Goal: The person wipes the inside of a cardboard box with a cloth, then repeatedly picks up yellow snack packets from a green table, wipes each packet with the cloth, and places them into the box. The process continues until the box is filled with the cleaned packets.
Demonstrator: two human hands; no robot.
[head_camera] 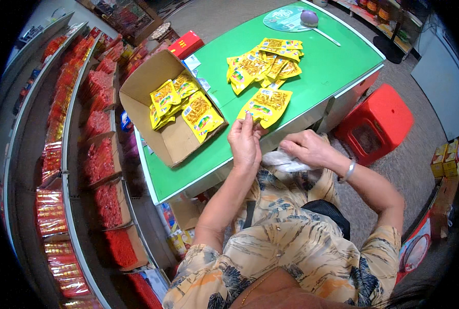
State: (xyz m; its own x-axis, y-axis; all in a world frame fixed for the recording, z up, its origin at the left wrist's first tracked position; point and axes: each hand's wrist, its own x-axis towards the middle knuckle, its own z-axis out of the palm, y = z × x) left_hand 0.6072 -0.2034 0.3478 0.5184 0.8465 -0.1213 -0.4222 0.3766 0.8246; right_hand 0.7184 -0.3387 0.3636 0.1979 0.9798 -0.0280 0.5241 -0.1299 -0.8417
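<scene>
My left hand (pixel 246 141) pinches the lower corner of a yellow snack packet (pixel 267 106) over the near edge of the green table (pixel 310 71). To its right, my right hand (pixel 305 148) is closed on a crumpled white cloth (pixel 285 161) above my lap. Beyond the held packet lies a loose pile of similar yellow packets (pixel 266 63). An open cardboard box (pixel 177 148) stands on the table's left part, tilted in view, with several yellow packets (pixel 200 116) inside.
A round hand fan (pixel 281 21) with a purple object (pixel 309 18) lies at the far end. A red box (pixel 186 44) stands behind the cardboard box. Shelves with red packages (pixel 98 162) line the left. A red plastic stool (pixel 384 119) stands at the right.
</scene>
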